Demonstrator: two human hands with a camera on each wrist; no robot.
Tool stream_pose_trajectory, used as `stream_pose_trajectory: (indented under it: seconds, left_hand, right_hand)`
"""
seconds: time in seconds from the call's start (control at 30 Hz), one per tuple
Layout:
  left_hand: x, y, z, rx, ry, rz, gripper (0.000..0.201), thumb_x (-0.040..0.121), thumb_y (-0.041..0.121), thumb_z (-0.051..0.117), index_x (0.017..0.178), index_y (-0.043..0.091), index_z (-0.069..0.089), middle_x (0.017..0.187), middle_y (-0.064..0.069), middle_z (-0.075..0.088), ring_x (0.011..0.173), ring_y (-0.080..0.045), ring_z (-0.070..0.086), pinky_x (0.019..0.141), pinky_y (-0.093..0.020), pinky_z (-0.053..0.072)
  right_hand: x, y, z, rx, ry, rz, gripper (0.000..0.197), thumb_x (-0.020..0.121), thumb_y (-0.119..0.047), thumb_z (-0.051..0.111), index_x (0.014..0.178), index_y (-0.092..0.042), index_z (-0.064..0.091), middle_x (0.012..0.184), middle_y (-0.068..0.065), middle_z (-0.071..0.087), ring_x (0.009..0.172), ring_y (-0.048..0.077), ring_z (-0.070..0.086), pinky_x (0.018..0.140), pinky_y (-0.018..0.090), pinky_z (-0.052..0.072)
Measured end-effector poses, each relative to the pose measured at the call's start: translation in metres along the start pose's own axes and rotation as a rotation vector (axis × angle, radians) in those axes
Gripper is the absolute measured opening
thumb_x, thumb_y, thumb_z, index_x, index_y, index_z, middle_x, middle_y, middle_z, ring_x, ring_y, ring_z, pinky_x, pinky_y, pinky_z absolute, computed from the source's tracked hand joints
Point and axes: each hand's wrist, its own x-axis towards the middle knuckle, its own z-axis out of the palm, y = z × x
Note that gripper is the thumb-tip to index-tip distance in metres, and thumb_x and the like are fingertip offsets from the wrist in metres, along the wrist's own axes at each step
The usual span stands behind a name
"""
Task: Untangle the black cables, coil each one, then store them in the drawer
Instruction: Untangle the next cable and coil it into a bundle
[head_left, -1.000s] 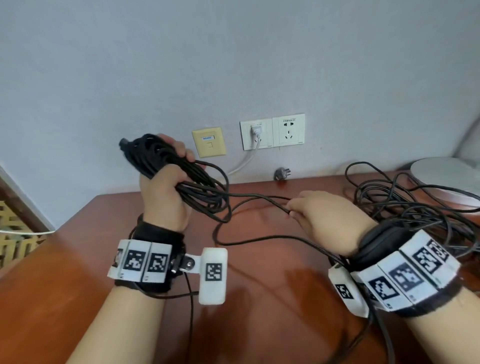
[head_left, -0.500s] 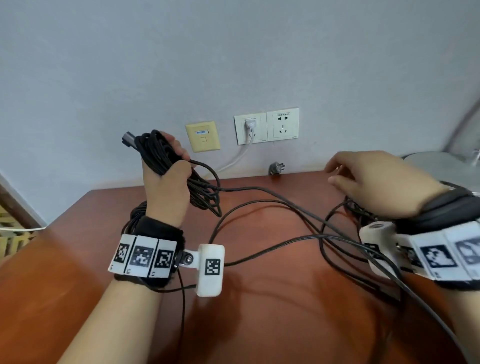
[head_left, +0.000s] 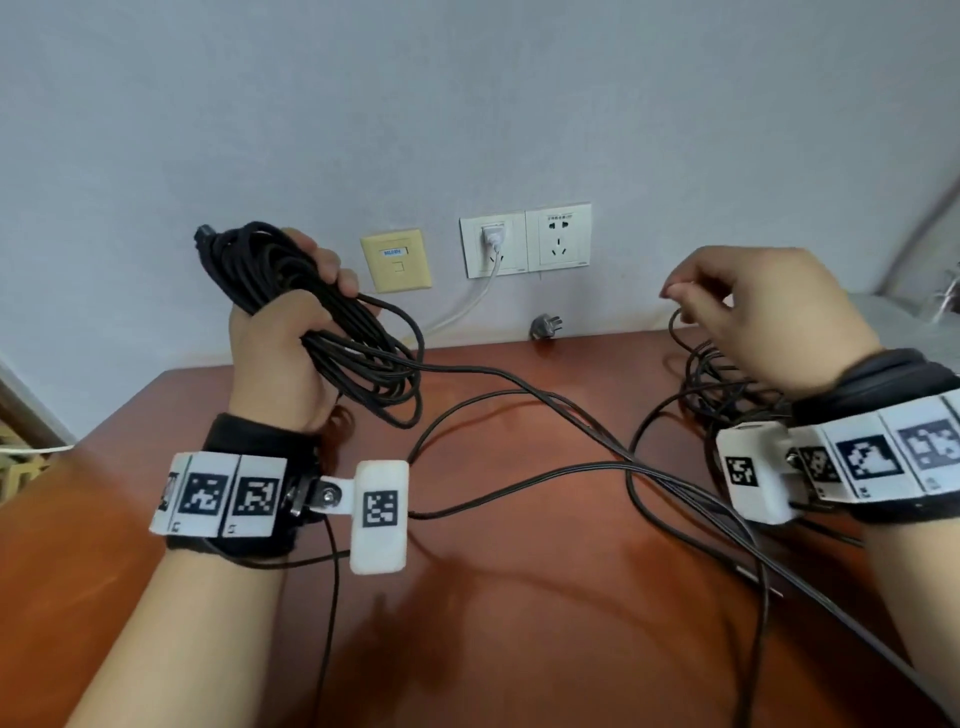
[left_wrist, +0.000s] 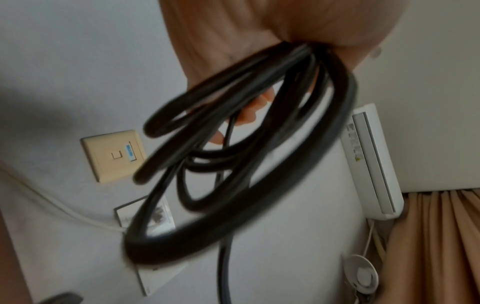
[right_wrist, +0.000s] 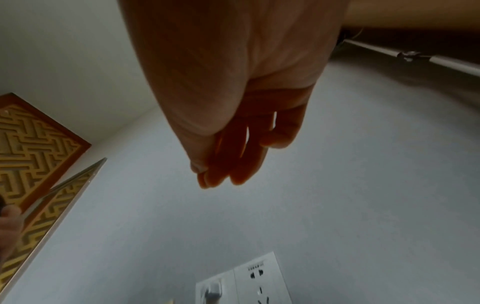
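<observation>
Left hand: our left hand (head_left: 283, 353) was raised above the tabletop (head_left: 493, 623), left of the wall socket (head_left: 524, 240); its grip was wrapped tight round a coil of black cable (head_left: 270, 270).
Coil: several loops hung from the fist on the socket side, and the left wrist view showed them (left_wrist: 233, 164) dangling below the palm, blurred.
Loose cable: one strand (head_left: 545, 389) ran from the coil down across the tabletop, below the socket and off to the right.
Right hand: our right hand (head_left: 753, 317) hovered to the right of the socket, above a tangled heap of black cable (head_left: 717, 379) on the tabletop.
Right grip: narrow, fingers (right_wrist: 233, 164) loosely curled, thumb close to the fingertips; we saw no cable in it from the right wrist view.
Wall: a white plug (head_left: 491, 236) sat in the socket, a yellow wall plate (head_left: 396, 260) just to its left, and a grey plug (head_left: 545, 327) lay below it at the tabletop's back edge.
</observation>
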Motion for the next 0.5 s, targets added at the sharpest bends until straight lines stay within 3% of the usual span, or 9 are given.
stream_pose_trajectory:
  seconds: [0.13, 0.2, 0.27, 0.4, 0.5]
  left_hand:
    - [-0.003, -0.001, 0.004, 0.045, -0.067, -0.061, 0.048, 0.049, 0.002, 0.048, 0.096, 0.013, 0.049, 0.084, -0.005, 0.048, 0.079, -0.02, 0.048, 0.07, -0.036, 0.04]
    - [-0.009, -0.01, 0.017, 0.098, -0.084, -0.083, 0.047, 0.052, -0.007, 0.044, 0.095, 0.012, 0.05, 0.084, -0.006, 0.049, 0.078, -0.02, 0.048, 0.064, -0.032, 0.04]
    - [-0.015, -0.02, 0.03, 0.11, -0.105, -0.101, 0.045, 0.058, -0.011, 0.037, 0.096, 0.011, 0.049, 0.083, -0.005, 0.05, 0.078, -0.019, 0.049, 0.062, -0.031, 0.039]
    - [-0.026, -0.036, 0.046, 0.021, -0.093, -0.087, 0.044, 0.062, -0.012, 0.036, 0.099, 0.009, 0.045, 0.083, -0.004, 0.048, 0.079, -0.019, 0.047, 0.064, -0.032, 0.036]
    - [-0.028, -0.039, 0.047, -0.031, -0.053, -0.05, 0.045, 0.062, -0.012, 0.036, 0.1, 0.01, 0.045, 0.084, -0.004, 0.047, 0.079, -0.018, 0.047, 0.066, -0.032, 0.038]
  right_hand:
    - [0.001, -0.014, -0.011, 0.045, 0.028, -0.045, 0.011, 0.093, -0.028, 0.058, 0.09, -0.026, 0.068, 0.073, -0.012, 0.068, 0.071, 0.008, 0.064, 0.071, 0.028, 0.048]
    - [-0.002, -0.033, -0.015, 0.114, -0.011, -0.083, 0.011, 0.093, -0.027, 0.059, 0.092, -0.024, 0.07, 0.075, -0.013, 0.067, 0.071, -0.001, 0.061, 0.067, 0.01, 0.042]
    - [-0.007, -0.056, -0.016, 0.188, -0.149, -0.104, 0.017, 0.09, -0.035, 0.059, 0.099, -0.025, 0.07, 0.081, -0.013, 0.067, 0.073, -0.008, 0.059, 0.067, 0.004, 0.039]
    - [-0.027, -0.101, 0.004, 0.182, -0.536, -0.184, 0.045, 0.086, -0.054, 0.055, 0.124, -0.031, 0.058, 0.11, -0.01, 0.058, 0.09, -0.002, 0.05, 0.081, 0.013, 0.039]
    - [-0.042, -0.124, 0.033, 0.102, -0.471, -0.27, 0.058, 0.089, -0.055, 0.052, 0.136, -0.022, 0.046, 0.122, -0.002, 0.043, 0.11, 0.011, 0.033, 0.097, 0.024, 0.031]
